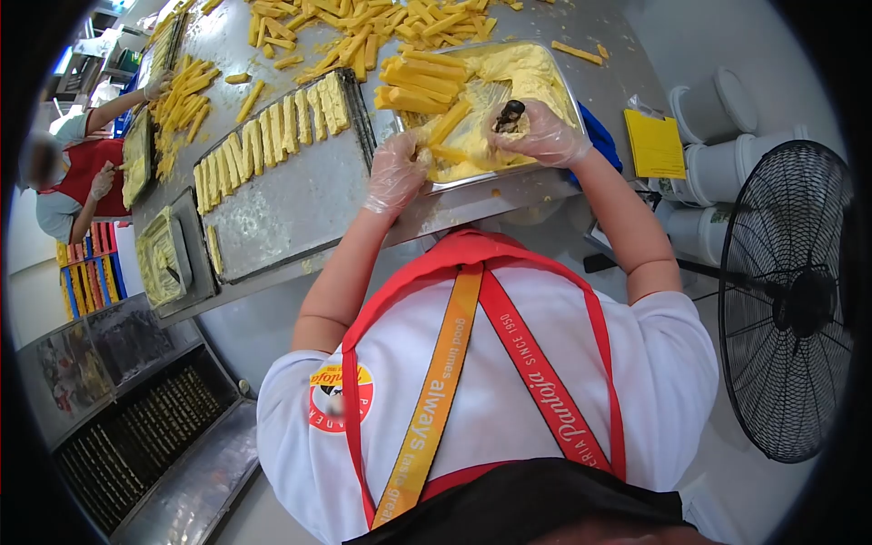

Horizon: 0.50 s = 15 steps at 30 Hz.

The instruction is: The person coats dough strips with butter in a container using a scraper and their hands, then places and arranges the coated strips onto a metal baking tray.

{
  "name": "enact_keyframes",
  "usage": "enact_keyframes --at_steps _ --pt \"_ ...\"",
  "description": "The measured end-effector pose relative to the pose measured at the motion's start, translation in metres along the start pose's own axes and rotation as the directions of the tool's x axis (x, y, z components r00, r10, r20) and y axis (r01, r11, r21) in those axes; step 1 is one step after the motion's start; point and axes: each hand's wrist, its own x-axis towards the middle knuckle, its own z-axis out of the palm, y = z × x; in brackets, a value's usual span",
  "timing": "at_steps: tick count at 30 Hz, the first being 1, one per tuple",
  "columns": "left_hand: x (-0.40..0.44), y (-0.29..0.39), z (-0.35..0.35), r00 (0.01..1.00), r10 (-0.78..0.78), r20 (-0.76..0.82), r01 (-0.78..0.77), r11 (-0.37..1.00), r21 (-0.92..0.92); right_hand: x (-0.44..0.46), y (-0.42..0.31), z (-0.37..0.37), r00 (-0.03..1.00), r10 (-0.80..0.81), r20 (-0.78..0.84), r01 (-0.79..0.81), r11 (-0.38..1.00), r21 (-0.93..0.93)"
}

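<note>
My left hand (397,173), in a clear plastic glove, is at the near left corner of a metal pan (574,102). Its fingers are closed on the end of a yellow cake-like stick (445,153). My right hand (542,134), also gloved, is wrapped around a tool with a black handle (511,113) over the pan; its blade is hidden. Pale yellow cream (522,68) covers much of the pan. Plain yellow sticks (422,80) are piled at its far left. Left of the pan, a dark baking tray (291,204) bears a row of cream-coated sticks (263,141).
Loose yellow sticks (363,27) lie across the metal table's far side. Another person in a red apron (95,173) works at the left. A black fan (804,300), white buckets (718,104) and a yellow pad (654,143) are at right. A cream-smeared pan (165,259) sits left.
</note>
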Motion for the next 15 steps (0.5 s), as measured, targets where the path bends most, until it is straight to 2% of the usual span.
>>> enact_keyframes --at_steps 2,4,5,8,9,10,11,14,15 --pt "0.000 0.004 0.002 1.000 -0.020 -0.012 0.020 0.999 -0.039 0.001 -0.003 -0.002 0.989 0.143 -0.046 -0.147 0.986 -0.084" --pt "0.000 0.004 0.005 0.998 -0.061 -0.027 0.060 0.997 -0.044 0.013 0.002 -0.008 0.959 0.212 -0.191 -0.263 0.914 -0.309" --pt "0.000 0.002 0.008 0.999 -0.032 -0.045 0.030 0.999 -0.041 0.019 0.018 -0.010 0.962 0.106 -0.250 -0.179 0.940 -0.291" --pt "0.002 -0.013 0.023 0.993 0.042 -0.111 -0.043 0.999 -0.002 0.015 -0.005 -0.001 0.892 0.125 -0.434 -0.107 0.992 0.064" --pt "0.004 -0.016 0.028 0.989 0.062 -0.136 -0.059 0.998 0.030 0.014 -0.010 0.006 0.902 0.181 -0.391 -0.063 0.953 0.297" --pt "0.004 -0.017 0.032 0.984 0.081 -0.158 -0.072 0.995 0.062 0.012 -0.013 0.015 0.914 0.227 -0.335 -0.025 0.857 0.514" --pt "0.005 -0.017 0.035 0.984 0.035 -0.173 -0.029 0.999 0.041 0.011 -0.011 0.021 0.927 0.259 -0.270 0.006 0.711 0.703" --pt "0.004 -0.010 0.038 0.978 -0.080 -0.192 0.082 0.997 0.003 0.015 0.022 0.035 0.841 0.391 -0.374 -0.132 0.819 0.558" --pt "0.004 -0.004 0.034 0.977 -0.101 -0.185 0.105 0.994 0.009 0.014 0.013 0.029 0.795 0.387 -0.466 -0.291 0.919 0.267"
